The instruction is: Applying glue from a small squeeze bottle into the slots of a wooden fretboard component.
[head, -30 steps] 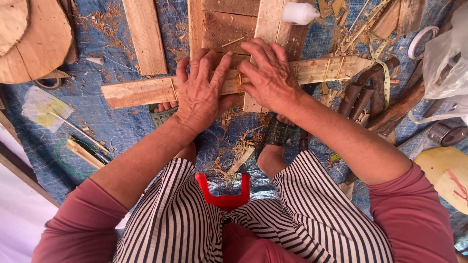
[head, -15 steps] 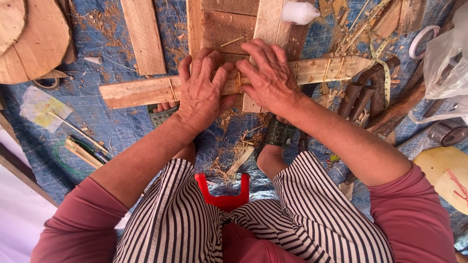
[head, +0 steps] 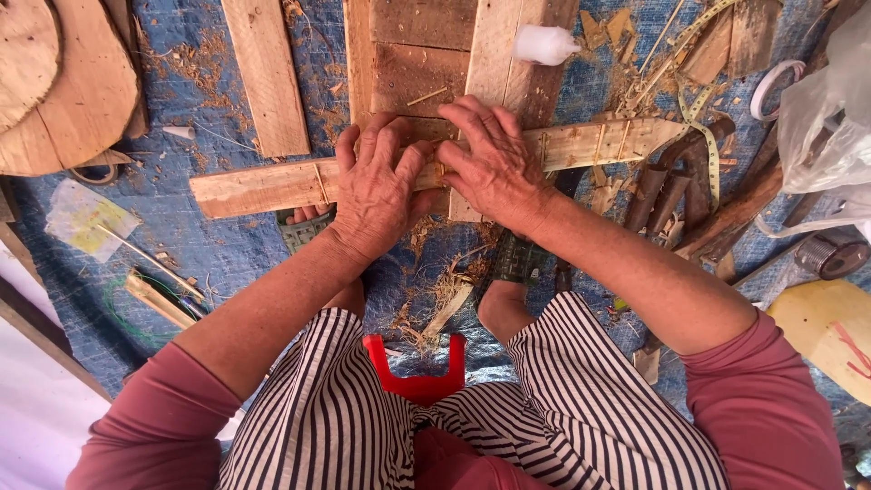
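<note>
Lighting: bright, even daylight, soft throughout. Shadows: short and faint, falling just below the forearms and under the wooden plank [head: 581,145] at centre frame. Glare: white plastic bag [head: 830,109] at upper right is overexposed. Focus: sharp at centre. Distortion: wide-angle bending toward the edges; lower corners slightly soft

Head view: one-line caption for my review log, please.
Seated person presses left hand and right hand side by side on a long wooden slat lying across boards on a blue tarp.
</note>
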